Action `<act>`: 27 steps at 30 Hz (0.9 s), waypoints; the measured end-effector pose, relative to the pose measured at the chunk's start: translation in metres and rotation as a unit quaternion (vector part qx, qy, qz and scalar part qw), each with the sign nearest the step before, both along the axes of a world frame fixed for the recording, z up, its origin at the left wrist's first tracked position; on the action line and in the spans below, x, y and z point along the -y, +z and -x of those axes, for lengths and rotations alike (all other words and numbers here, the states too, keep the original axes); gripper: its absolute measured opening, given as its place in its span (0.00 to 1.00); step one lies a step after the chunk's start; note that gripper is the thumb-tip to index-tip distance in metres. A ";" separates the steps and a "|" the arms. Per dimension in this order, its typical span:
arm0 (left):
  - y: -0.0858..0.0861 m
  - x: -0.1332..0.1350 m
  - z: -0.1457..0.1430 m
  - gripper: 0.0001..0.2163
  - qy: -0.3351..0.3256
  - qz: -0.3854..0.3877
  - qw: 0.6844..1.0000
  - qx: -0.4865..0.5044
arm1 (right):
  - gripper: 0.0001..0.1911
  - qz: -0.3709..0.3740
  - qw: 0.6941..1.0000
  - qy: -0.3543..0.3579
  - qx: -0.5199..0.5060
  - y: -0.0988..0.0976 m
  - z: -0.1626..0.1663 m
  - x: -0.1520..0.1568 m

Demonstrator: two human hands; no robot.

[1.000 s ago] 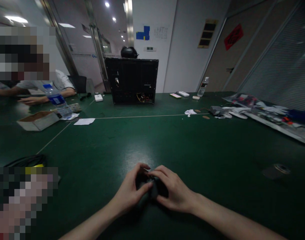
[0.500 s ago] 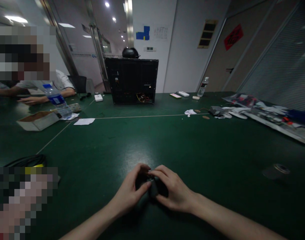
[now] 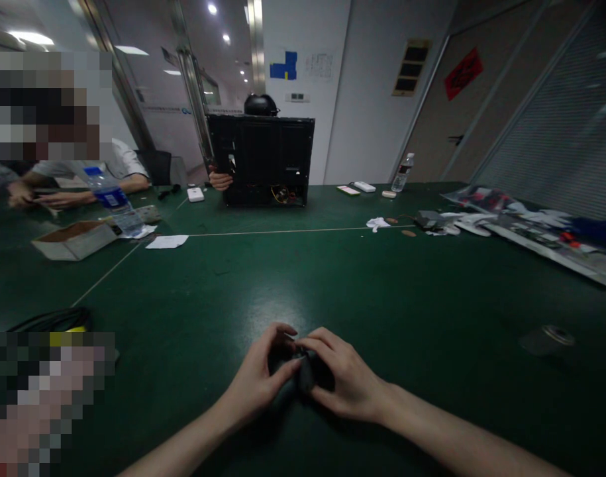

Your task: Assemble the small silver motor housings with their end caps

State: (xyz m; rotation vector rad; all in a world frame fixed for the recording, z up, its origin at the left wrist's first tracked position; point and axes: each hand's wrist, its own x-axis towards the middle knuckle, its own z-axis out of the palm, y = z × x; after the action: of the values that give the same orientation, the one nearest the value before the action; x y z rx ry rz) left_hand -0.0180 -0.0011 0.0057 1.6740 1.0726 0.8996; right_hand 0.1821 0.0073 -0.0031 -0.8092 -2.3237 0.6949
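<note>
Near the front middle of the green table [image 3: 223,291], both my hands close round a small dark object [image 3: 305,375]. Its kind is hard to make out, since my fingers cover much of it and it is dark. My left hand [image 3: 267,371] curves in from the left, with thumb and fingertips against the object's upper part. From the right, my right hand [image 3: 345,377] grips it between thumb and fingers. A dark grey cylinder [image 3: 548,340] rests on the table, well away to the right.
A black-backed panel with exposed wiring [image 3: 267,159] stands across the table, a person's hand [image 3: 220,179] at its left edge. At left are a water bottle [image 3: 116,202], an open box [image 3: 77,242] and coiled black cable [image 3: 54,319]. Assorted parts on a board [image 3: 555,245] lie right.
A person's hand has appeared at the left edge of the black panel. The co-worker at far left has shifted their hands. My own hands have barely moved.
</note>
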 end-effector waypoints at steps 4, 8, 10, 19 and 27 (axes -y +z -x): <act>0.002 0.001 0.001 0.13 -0.005 0.013 1.000 0.006 | 0.32 0.003 1.000 0.000 -0.004 0.001 0.000 0.000; 0.002 0.000 0.001 0.11 -0.024 0.023 0.999 0.031 | 0.30 0.025 1.000 -0.009 -0.016 0.003 0.001 0.000; 0.001 -0.001 0.002 0.11 -0.031 0.028 0.998 0.042 | 0.29 0.048 0.998 -0.022 -0.027 0.005 0.001 0.000; 0.002 0.000 0.001 0.10 -0.027 0.049 0.997 0.045 | 0.26 0.115 0.992 -0.051 -0.028 0.010 0.000 -0.004; 0.002 -0.001 0.002 0.09 -0.034 0.053 0.997 0.040 | 0.23 0.123 0.990 -0.057 -0.032 0.009 0.002 -0.006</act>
State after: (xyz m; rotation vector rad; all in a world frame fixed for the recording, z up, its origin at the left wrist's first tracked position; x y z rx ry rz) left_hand -0.0201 -0.0006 0.0080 1.5639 0.9864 0.8441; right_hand 0.1804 0.0132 0.0059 -1.0042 -2.1415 0.9562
